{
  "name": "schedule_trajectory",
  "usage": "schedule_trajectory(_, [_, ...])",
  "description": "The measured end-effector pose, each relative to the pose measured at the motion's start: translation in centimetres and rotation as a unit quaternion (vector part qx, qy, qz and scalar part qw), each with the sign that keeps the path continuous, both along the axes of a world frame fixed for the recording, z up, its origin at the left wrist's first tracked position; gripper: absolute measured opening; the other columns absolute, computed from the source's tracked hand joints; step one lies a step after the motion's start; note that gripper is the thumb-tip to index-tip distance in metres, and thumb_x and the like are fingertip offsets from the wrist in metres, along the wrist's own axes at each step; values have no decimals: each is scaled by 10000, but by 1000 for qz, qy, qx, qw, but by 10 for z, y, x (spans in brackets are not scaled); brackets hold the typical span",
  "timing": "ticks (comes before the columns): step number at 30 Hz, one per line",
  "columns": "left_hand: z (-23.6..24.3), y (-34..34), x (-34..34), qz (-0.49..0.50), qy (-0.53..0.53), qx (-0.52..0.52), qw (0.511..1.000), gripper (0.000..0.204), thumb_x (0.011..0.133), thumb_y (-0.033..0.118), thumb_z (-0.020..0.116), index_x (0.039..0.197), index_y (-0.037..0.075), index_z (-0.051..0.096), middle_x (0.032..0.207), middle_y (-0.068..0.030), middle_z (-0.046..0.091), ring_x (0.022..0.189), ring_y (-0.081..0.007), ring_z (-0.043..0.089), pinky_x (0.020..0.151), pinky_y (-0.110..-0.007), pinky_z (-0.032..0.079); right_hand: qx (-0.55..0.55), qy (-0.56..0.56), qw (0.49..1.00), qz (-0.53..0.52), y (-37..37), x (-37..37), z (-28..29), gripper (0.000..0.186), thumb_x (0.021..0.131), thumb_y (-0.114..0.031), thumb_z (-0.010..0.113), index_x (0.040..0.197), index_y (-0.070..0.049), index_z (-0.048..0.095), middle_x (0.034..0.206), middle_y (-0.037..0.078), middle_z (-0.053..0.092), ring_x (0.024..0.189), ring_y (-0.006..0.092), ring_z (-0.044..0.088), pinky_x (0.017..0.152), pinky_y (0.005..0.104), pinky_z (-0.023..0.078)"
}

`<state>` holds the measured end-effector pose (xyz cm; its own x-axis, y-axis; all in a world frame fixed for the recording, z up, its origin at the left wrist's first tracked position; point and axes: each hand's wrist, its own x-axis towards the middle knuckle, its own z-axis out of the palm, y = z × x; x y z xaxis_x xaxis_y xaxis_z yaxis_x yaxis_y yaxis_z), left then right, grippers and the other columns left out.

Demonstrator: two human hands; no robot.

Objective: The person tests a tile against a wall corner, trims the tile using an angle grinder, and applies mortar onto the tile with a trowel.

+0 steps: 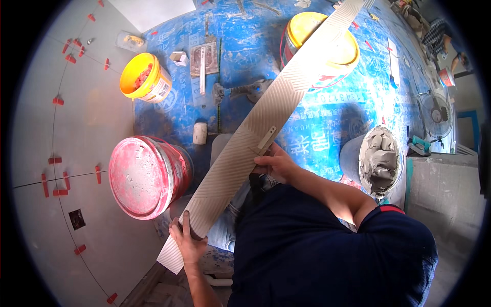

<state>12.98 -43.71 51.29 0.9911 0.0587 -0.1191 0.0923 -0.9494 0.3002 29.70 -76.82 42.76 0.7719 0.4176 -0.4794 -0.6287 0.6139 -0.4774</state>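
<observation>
A long, narrow tile strip (225,169) with a ridged, pale back lies diagonally across the view, from lower left to upper right. My left hand (189,240) grips it near its lower end, fingers over the ridged face. Farther up, my right hand (277,163) holds its right edge, with the thumb on top. A small slotted metal clip (267,138) sits on the ridged face just above my right hand. Beneath the strip, my legs and part of the floor are hidden. The strip's far end runs out past the upper edge of the view.
Left stand a red-lidded bucket (138,179) and a yellow bucket (134,84) of red wedges. Yellow-topped buckets (302,28) stand beyond the strip. A mortar bucket (381,163) and fan (436,113) are right. A mallet (200,133) lies ahead. Red clips dot the tiled wall (102,204). Another person (440,38) is far right.
</observation>
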Motion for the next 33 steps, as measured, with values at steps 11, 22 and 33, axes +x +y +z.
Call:
schedule_trajectory(11, [0, 1, 0, 0, -8, 1, 1000, 1058, 459, 0, 735, 1463, 152, 436, 1318, -253, 414, 1244, -473, 383, 1076, -550, 318, -2, -1, 1000, 5, 1, 0, 0, 619, 895, 51, 608, 1420, -123, 330, 1321, 110, 526, 1182, 310, 595, 953, 491, 555])
schedule_trajectory(22, [-1, -6, 2, 18, 6, -4, 1000, 1082, 446, 0, 806, 1452, 172, 445, 1323, -232, 405, 1250, -477, 383, 1081, -581, 307, -13, 10, 1000, 25, -5, 6, 1, 732, 891, 31, 623, 1484, -142, 230, 1396, 168, 432, 1256, 334, 523, 993, 508, 531])
schedule_trajectory(33, [1, -4, 0, 25, 18, -5, 1000, 1057, 462, 5, 790, 1449, 168, 448, 1322, -232, 404, 1243, -476, 386, 1086, -581, 302, 8, -4, 1000, 24, -2, 4, -5, 706, 896, 40, 611, 1475, -141, 251, 1365, 151, 479, 1233, 321, 546, 980, 496, 540])
